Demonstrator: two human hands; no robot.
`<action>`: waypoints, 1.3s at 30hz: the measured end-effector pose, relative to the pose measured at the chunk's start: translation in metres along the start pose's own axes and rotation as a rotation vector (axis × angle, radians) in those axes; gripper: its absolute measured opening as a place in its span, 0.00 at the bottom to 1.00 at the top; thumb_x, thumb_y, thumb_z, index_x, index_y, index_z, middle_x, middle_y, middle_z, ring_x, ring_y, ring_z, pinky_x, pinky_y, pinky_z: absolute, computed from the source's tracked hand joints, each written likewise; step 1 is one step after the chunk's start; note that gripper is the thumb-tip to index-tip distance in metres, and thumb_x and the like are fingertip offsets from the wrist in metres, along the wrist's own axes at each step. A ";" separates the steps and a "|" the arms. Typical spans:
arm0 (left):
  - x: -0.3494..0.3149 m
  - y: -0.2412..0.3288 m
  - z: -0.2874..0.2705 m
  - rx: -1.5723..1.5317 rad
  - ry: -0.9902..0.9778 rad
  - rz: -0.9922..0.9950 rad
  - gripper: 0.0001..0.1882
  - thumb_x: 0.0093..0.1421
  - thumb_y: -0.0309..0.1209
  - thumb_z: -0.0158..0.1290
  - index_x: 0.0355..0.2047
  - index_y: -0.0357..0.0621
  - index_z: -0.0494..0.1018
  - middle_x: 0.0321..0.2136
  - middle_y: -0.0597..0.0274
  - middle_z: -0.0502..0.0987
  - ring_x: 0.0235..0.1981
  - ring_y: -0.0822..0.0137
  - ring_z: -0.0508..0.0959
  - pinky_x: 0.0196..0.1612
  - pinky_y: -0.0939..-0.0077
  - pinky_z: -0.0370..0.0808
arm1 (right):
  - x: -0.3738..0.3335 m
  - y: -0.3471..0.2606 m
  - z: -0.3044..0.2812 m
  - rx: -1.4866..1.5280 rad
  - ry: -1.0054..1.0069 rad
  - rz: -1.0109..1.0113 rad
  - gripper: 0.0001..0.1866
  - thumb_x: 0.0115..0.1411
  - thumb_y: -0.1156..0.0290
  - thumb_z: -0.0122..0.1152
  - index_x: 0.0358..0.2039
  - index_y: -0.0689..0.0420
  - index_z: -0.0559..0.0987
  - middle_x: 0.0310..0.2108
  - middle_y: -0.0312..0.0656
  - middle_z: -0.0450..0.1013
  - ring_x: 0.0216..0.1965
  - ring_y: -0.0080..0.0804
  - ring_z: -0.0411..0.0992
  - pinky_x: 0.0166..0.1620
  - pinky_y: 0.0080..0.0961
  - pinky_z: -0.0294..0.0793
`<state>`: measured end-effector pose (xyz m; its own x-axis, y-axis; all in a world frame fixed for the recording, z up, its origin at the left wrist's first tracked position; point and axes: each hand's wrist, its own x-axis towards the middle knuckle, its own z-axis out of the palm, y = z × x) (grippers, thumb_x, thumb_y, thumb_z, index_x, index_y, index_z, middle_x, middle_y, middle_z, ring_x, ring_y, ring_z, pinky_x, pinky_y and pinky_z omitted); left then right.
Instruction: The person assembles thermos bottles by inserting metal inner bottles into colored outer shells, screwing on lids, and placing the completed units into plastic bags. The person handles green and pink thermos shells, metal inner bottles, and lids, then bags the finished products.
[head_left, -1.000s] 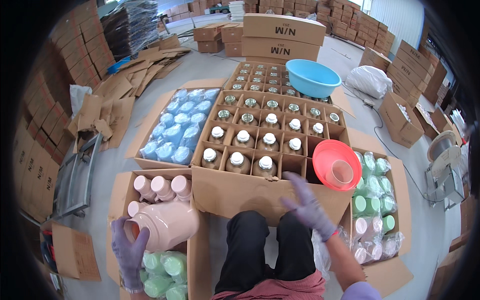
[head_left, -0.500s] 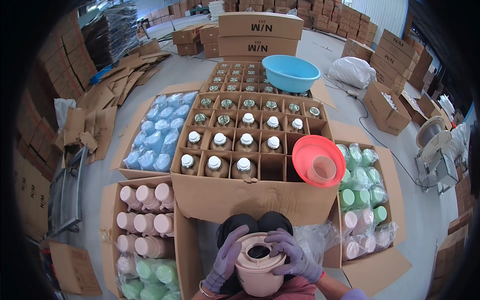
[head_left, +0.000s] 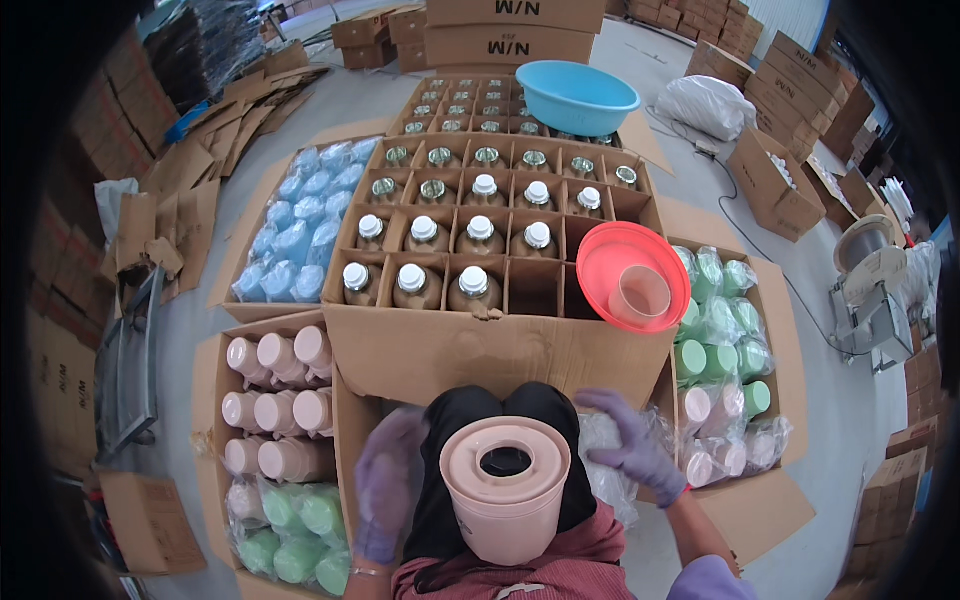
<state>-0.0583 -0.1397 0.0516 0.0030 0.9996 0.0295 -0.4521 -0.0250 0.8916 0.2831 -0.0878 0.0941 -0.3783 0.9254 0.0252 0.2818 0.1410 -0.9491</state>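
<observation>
A pale pink plastic flask body [head_left: 505,530] stands upright on my lap between my thighs. On its top sits a wide pink ring-shaped collar [head_left: 462,455] around a dark round opening. Neither hand touches it. My left hand [head_left: 390,480], gloved in purple and blurred, is raised to its left beside the carton of pink parts, fingers stretched out and holding nothing. To its right my right hand [head_left: 640,455], in the same kind of glove, hangs with fingers apart, near crumpled clear plastic film [head_left: 605,455]. In front, a divided carton [head_left: 430,350] holds glass bottles, several with white caps [head_left: 473,275].
A red basin [head_left: 610,250] holding a pink cup-like part [head_left: 640,292] rests on the carton's right corner; a blue basin [head_left: 575,100] sits farther back. Side cartons hold pink jug bodies [head_left: 275,412], blue wrapped parts [head_left: 292,243] and green parts [head_left: 720,358]. A cable [head_left: 765,265] crosses the floor at right.
Both hands have let go of the pink flask body and moved apart, left and right. It stays on my lap. The view has tilted downward, so the cartons appear higher.
</observation>
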 end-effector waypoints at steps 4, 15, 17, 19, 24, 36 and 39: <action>0.038 0.026 0.050 0.416 -0.320 -0.006 0.45 0.54 0.42 0.66 0.67 0.34 0.61 0.65 0.52 0.66 0.67 0.60 0.65 0.70 0.64 0.58 | 0.027 -0.005 0.049 0.225 -0.149 -0.178 0.34 0.59 0.56 0.66 0.62 0.57 0.71 0.53 0.46 0.73 0.58 0.41 0.69 0.63 0.37 0.66; 0.085 0.033 0.098 0.230 0.202 -0.032 0.22 0.65 0.35 0.57 0.54 0.31 0.72 0.41 0.58 0.81 0.39 0.72 0.79 0.43 0.74 0.78 | 0.103 -0.041 0.064 -0.605 0.147 -0.577 0.39 0.55 0.61 0.71 0.64 0.58 0.67 0.65 0.59 0.56 0.62 0.56 0.64 0.58 0.44 0.73; 0.078 0.035 0.106 0.587 0.276 -0.073 0.22 0.63 0.32 0.60 0.54 0.32 0.72 0.39 0.58 0.81 0.36 0.73 0.79 0.39 0.75 0.78 | 0.106 -0.039 0.066 0.159 0.057 -0.015 0.30 0.62 0.52 0.63 0.58 0.59 0.73 0.50 0.54 0.72 0.50 0.44 0.76 0.47 0.39 0.79; 0.080 0.028 0.098 0.678 0.252 0.176 0.21 0.61 0.30 0.63 0.52 0.34 0.73 0.33 0.61 0.81 0.27 0.78 0.76 0.29 0.81 0.75 | 0.112 -0.036 0.044 0.811 -0.340 0.597 0.30 0.66 0.46 0.57 0.54 0.60 0.75 0.39 0.49 0.78 0.41 0.40 0.80 0.42 0.34 0.81; 0.085 0.019 0.105 0.316 0.389 0.042 0.19 0.61 0.30 0.63 0.49 0.33 0.74 0.30 0.63 0.81 0.23 0.81 0.73 0.24 0.84 0.71 | 0.110 -0.040 0.074 -0.279 0.294 -0.382 0.35 0.65 0.55 0.60 0.66 0.60 0.64 0.54 0.50 0.72 0.56 0.37 0.72 0.58 0.33 0.72; 0.094 0.004 0.086 0.963 -0.286 0.193 0.28 0.62 0.33 0.59 0.60 0.35 0.68 0.58 0.43 0.72 0.62 0.47 0.70 0.65 0.59 0.66 | 0.227 0.045 -0.018 -0.717 0.329 0.102 0.38 0.54 0.45 0.63 0.61 0.52 0.69 0.56 0.57 0.69 0.52 0.53 0.74 0.55 0.43 0.75; 0.096 0.006 0.082 0.931 -0.347 0.170 0.25 0.63 0.34 0.57 0.58 0.35 0.70 0.55 0.43 0.74 0.58 0.46 0.73 0.62 0.59 0.68 | 0.248 0.028 -0.025 -0.880 0.158 0.335 0.38 0.53 0.46 0.64 0.61 0.51 0.69 0.56 0.57 0.69 0.53 0.54 0.73 0.55 0.43 0.75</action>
<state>0.0128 -0.0456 0.0967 0.3302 0.9252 0.1868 0.4052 -0.3177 0.8573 0.2194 0.1544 0.0819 -0.0520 0.9934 -0.1018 0.9406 0.0144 -0.3392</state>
